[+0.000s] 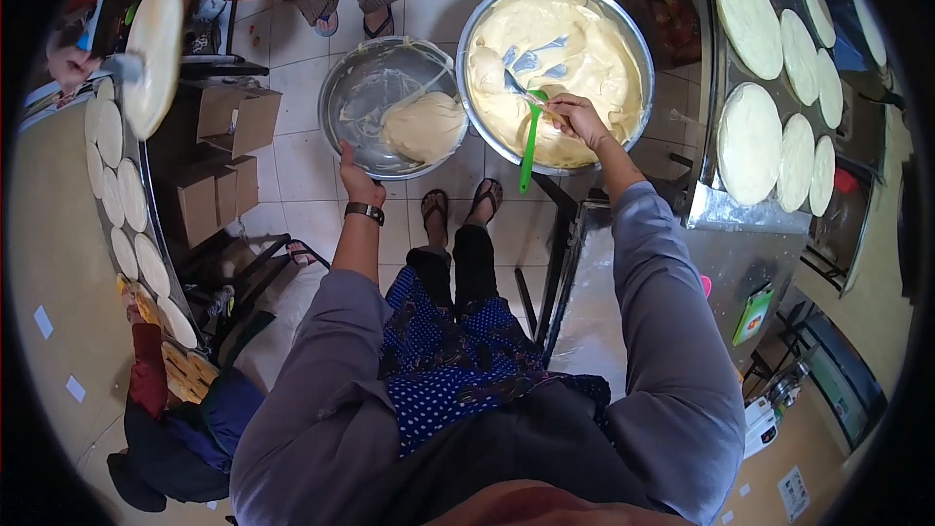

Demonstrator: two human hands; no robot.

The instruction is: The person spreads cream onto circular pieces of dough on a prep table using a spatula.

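Observation:
My left hand (361,178) grips the near left rim of a metal bowl (343,68), thumb up along its outer side. A big lump of pale cream-coloured mixture (424,127) lies in this bowl, with smears on its walls. Against it on the right is a larger metal bowl (645,58) filled with pale yellow, thick mixture (575,24). Over that bowl, my right hand (581,122) is closed around the handle of a metal spoon (524,88), whose head is in the mixture. A green spatula (529,151) crosses the near rim, just beside my right fingers.
Round flat cakes (748,141) fill a metal-topped table (750,219) at right. More round cakes (131,195) line the left table, where a person (185,429) works. Another person at upper left holds a round cake (156,58). Cardboard boxes (209,200) stand below.

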